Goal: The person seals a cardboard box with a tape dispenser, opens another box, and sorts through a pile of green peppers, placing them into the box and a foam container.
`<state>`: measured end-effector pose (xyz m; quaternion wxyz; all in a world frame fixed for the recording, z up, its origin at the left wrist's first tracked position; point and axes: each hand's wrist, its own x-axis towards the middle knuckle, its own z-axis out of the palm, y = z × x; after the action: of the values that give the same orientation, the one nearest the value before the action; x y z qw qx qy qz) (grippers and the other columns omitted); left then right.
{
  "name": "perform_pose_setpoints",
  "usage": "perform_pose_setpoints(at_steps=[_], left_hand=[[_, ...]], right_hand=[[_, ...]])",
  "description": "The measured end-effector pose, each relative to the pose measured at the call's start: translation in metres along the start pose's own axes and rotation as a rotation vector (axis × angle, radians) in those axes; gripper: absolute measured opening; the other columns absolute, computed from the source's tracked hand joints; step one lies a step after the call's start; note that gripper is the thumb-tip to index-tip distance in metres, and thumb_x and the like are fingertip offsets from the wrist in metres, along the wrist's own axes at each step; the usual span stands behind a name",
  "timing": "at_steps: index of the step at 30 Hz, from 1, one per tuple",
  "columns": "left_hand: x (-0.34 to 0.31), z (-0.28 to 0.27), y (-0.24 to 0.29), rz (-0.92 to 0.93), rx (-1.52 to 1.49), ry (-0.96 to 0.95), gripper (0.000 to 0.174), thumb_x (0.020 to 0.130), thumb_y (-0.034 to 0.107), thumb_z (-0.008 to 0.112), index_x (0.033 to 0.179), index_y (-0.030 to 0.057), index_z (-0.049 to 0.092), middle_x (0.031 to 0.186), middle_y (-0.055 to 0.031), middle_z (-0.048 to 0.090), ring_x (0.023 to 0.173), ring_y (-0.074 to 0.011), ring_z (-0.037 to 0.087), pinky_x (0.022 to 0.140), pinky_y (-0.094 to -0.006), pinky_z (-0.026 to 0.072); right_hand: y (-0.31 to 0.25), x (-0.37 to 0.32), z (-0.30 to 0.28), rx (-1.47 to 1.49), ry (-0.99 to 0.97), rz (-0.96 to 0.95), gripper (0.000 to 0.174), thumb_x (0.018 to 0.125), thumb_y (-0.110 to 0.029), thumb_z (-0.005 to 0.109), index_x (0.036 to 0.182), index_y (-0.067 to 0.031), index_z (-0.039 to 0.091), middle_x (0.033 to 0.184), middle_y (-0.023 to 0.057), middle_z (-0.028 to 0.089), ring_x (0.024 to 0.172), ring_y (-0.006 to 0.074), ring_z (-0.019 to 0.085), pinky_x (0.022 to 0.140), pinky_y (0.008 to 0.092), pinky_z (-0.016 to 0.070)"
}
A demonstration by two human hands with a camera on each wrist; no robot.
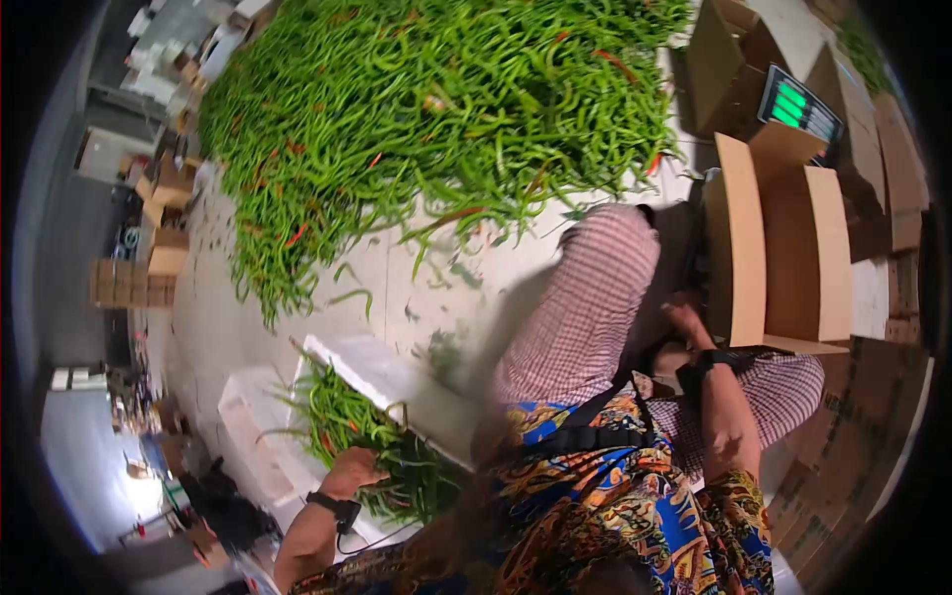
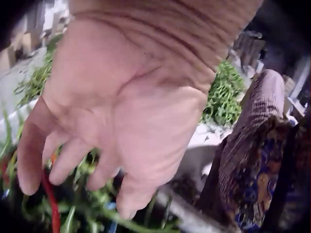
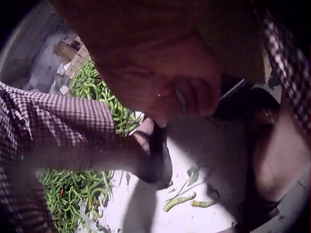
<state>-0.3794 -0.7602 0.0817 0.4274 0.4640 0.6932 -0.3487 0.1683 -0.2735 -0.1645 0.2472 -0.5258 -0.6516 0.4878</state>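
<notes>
The biggest thing I see is the heap of green chillies [image 1: 436, 109] spread over the floor [image 1: 397, 288] ahead. At the right stands an open cardboard box [image 1: 803, 258], just beside the checked knee. At lower left is a white foam box [image 1: 382, 372] with more chillies [image 1: 342, 416] in it. My left hand [image 1: 352, 471] rests on those, fingers [image 2: 68, 160] loose and spread, gripping nothing, a red chilli [image 2: 51, 204] just under them. My right hand [image 1: 686, 319] is at the cardboard box's edge; I cannot tell its grip.
</notes>
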Motion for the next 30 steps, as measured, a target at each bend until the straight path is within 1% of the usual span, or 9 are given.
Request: perform_pose_setpoints(at_steps=[2, 5, 6, 7, 9, 12, 15, 20, 30], left_hand=[[-0.010, -0.081, 0.029, -0.033, 0.077, 0.228, 0.046, 0.077, 0.050, 0.066, 0.107, 0.0159, 0.067, 0.092, -0.0133, 0.069, 0.086, -0.0335, 0.066, 0.072, -0.0453, 0.0518], [0.012, -0.202, 0.072, -0.034, 0.042, 0.332, 0.046, 0.081, 0.041, 0.064, 0.120, 0.0172, 0.060, 0.092, -0.0184, 0.068, 0.086, -0.0376, 0.064, 0.074, -0.0473, 0.0521], [0.045, -0.219, 0.067, 0.114, 0.002, 0.507, 0.047, 0.081, 0.038, 0.065, 0.121, 0.0145, 0.058, 0.087, -0.0189, 0.067, 0.081, -0.0388, 0.064, 0.072, -0.0467, 0.0520], [0.075, -0.244, 0.073, 0.269, -0.138, 0.631, 0.046, 0.081, 0.036, 0.064, 0.120, 0.0114, 0.058, 0.085, -0.0194, 0.067, 0.079, -0.0396, 0.064, 0.071, -0.0463, 0.0516], [0.117, -0.306, 0.105, 0.375, -0.251, 0.648, 0.045, 0.081, 0.031, 0.065, 0.120, 0.0087, 0.058, 0.084, -0.0207, 0.066, 0.079, -0.0400, 0.063, 0.072, -0.0469, 0.0509], [0.196, -0.377, 0.151, 0.461, -0.143, 0.641, 0.043, 0.081, 0.029, 0.064, 0.117, 0.0073, 0.060, 0.084, -0.0212, 0.065, 0.083, -0.0397, 0.062, 0.076, -0.0463, 0.0496], [0.288, -0.430, 0.209, 0.635, -0.227, 0.754, 0.045, 0.079, 0.023, 0.064, 0.119, 0.0029, 0.058, 0.095, -0.0224, 0.065, 0.089, -0.0405, 0.061, 0.078, -0.0452, 0.0489], [0.300, -0.520, 0.314, 0.780, -0.354, 0.820, 0.043, 0.080, 0.019, 0.063, 0.118, -0.0001, 0.057, 0.102, -0.0220, 0.065, 0.093, -0.0378, 0.062, 0.082, -0.0407, 0.0497], [0.326, -0.529, 0.317, 0.668, -0.299, 0.783, 0.042, 0.078, 0.017, 0.065, 0.116, -0.0002, 0.059, 0.096, -0.0182, 0.067, 0.086, -0.0315, 0.066, 0.080, -0.0379, 0.0510]], right_hand=[[-0.011, 0.004, 0.023, -0.292, -0.421, 0.229, 0.035, 0.087, -0.030, 0.064, 0.100, 0.0018, 0.064, 0.092, 0.0112, 0.066, 0.088, 0.0224, 0.060, 0.081, 0.0371, 0.0477], [-0.071, -0.031, 0.052, -0.006, -0.754, 0.380, 0.033, 0.085, -0.029, 0.066, 0.096, 0.0018, 0.065, 0.094, 0.0120, 0.066, 0.087, 0.0236, 0.059, 0.079, 0.0403, 0.0471], [-0.073, -0.039, 0.064, 0.119, -0.890, 0.428, 0.032, 0.084, -0.029, 0.068, 0.095, 0.0016, 0.066, 0.095, 0.0123, 0.066, 0.088, 0.0239, 0.059, 0.078, 0.0402, 0.0472], [-0.085, -0.052, 0.063, 0.312, -0.920, -0.031, 0.035, 0.081, -0.027, 0.070, 0.103, -0.0006, 0.065, 0.101, 0.0098, 0.067, 0.092, 0.0202, 0.060, 0.083, 0.0357, 0.0475], [-0.080, -0.066, 0.069, 0.485, -0.892, -0.485, 0.040, 0.078, -0.025, 0.072, 0.111, -0.0028, 0.065, 0.107, 0.0074, 0.068, 0.096, 0.0166, 0.061, 0.087, 0.0313, 0.0479], [-0.049, -0.066, 0.106, 0.220, -1.085, -0.182, 0.029, 0.080, -0.021, 0.066, 0.102, -0.0022, 0.065, 0.099, 0.0068, 0.064, 0.091, 0.0169, 0.059, 0.081, 0.0327, 0.0465], [-0.059, -0.065, 0.124, 0.171, -1.132, -0.128, 0.027, 0.081, -0.020, 0.065, 0.101, -0.0023, 0.065, 0.099, 0.0068, 0.065, 0.091, 0.0167, 0.059, 0.080, 0.0316, 0.0467], [-0.074, -0.049, 0.156, 0.202, -1.128, -0.150, 0.024, 0.083, -0.018, 0.062, 0.101, -0.0026, 0.065, 0.099, 0.0068, 0.067, 0.090, 0.0163, 0.061, 0.079, 0.0297, 0.0472], [-0.085, -0.035, 0.180, 0.017, -0.790, -0.260, 0.020, 0.086, -0.014, 0.058, 0.100, -0.0032, 0.066, 0.100, 0.0068, 0.069, 0.088, 0.0156, 0.063, 0.076, 0.0261, 0.0480]])
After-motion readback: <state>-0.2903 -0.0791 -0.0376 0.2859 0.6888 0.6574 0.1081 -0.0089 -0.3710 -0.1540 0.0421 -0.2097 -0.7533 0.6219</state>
